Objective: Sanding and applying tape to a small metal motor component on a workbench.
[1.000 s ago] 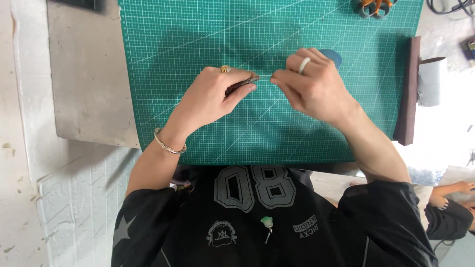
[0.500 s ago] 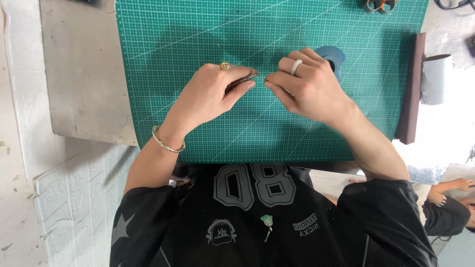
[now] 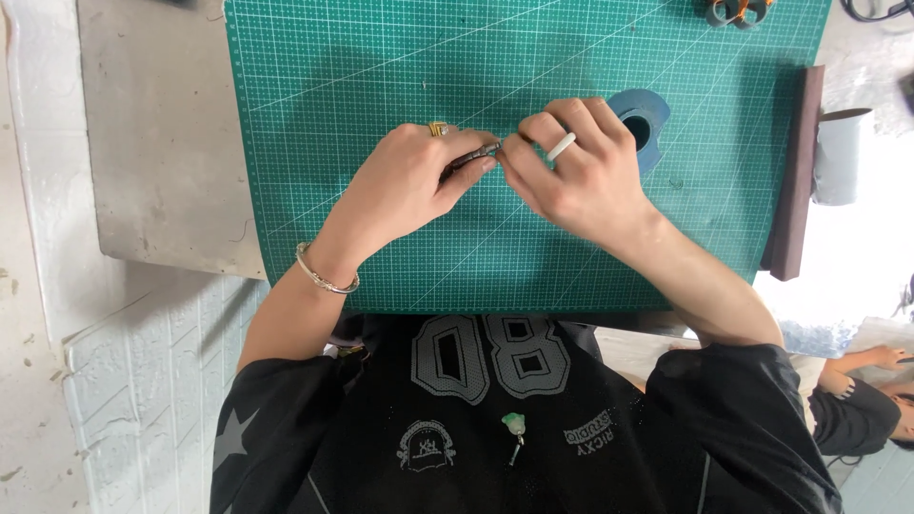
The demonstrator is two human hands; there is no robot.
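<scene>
Head camera looks straight down past a black numbered shirt with a small green pendant, the nearest thing in view. Just beyond the shirt lies the green cutting mat, the landmark for everything else. Over the mat's middle the left hand, a bangle at its wrist and a gold ring on one finger, curls its fingers tight around a small dark metal piece. The right hand, wearing a white ring, meets it from the other side, thumb and forefinger pinched onto the same piece's tip. Both hands hover just above the mat, fingertips touching. It looks like a fine fitting or twisting step, with the left hand steadying and the right working; the next move probably calls for a firm hold and a small, careful turn. Behind the right hand on the mat sits a blue tape roll. At the mat's far edge rest orange-handled scissors.
</scene>
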